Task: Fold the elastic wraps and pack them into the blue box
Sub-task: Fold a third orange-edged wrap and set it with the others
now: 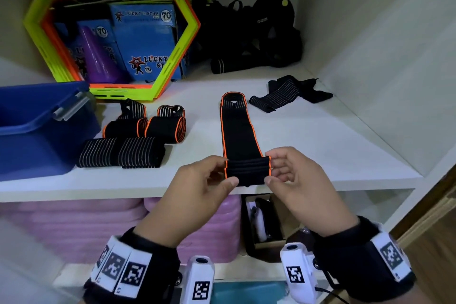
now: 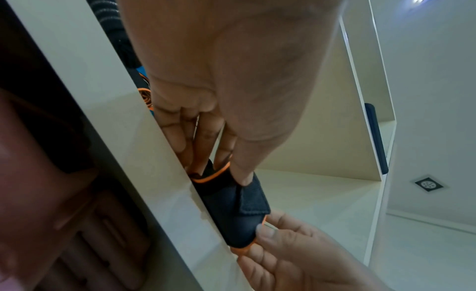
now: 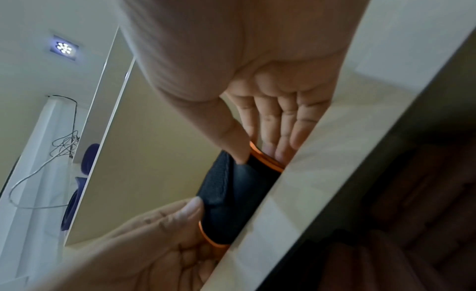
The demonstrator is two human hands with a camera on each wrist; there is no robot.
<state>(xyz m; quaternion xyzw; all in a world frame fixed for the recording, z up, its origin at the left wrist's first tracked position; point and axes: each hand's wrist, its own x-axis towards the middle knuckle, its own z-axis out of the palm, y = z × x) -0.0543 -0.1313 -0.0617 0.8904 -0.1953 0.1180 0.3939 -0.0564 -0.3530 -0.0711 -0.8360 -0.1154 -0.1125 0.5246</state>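
A black, orange-edged elastic wrap [image 1: 238, 131] lies stretched away from me on the white shelf [image 1: 320, 145], its near end rolled up [image 1: 248, 171] at the shelf's front edge. My left hand [image 1: 212, 180] pinches the roll's left end and my right hand [image 1: 283, 173] pinches its right end, thumbs on the near side. The left wrist view shows the roll [image 2: 231, 210] between both hands, as does the right wrist view [image 3: 231, 195]. The blue box [image 1: 37, 128] stands open at the left. Beside it lie two orange-edged rolled wraps [image 1: 145, 126] and two striped folded wraps [image 1: 121, 153].
A loose striped wrap [image 1: 286, 92] lies at the back right. A yellow-orange hexagon frame [image 1: 111, 27] with blue cartons stands behind the box, black gear [image 1: 259, 32] beside it. Pink mats [image 1: 98, 224] fill the shelf below.
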